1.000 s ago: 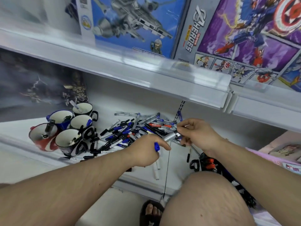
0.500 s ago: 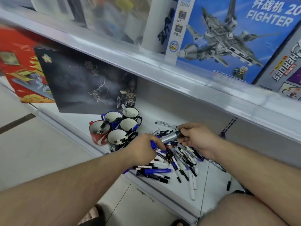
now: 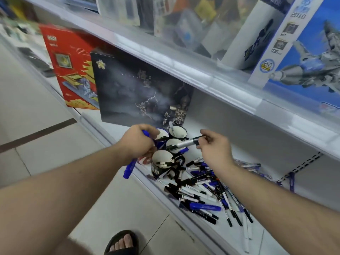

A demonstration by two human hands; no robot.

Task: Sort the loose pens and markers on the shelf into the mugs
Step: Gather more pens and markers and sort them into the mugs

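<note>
Lower shelf (image 3: 276, 234): a cluster of mugs (image 3: 162, 161) stands at its front left part. A loose pile of pens and markers (image 3: 207, 192) lies just right of the mugs, spreading toward the shelf's front edge. Two boxes (image 3: 132, 92) stand upright behind and left of the mugs. Left hand (image 3: 138, 142) is over the leftmost mugs with a marker (image 3: 129, 169) in it; right hand (image 3: 214, 146) is over the pile, its marker (image 3: 185, 143) reaching across a mug. More boxes (image 3: 287, 43) stand on the upper shelf (image 3: 184, 70).
</note>
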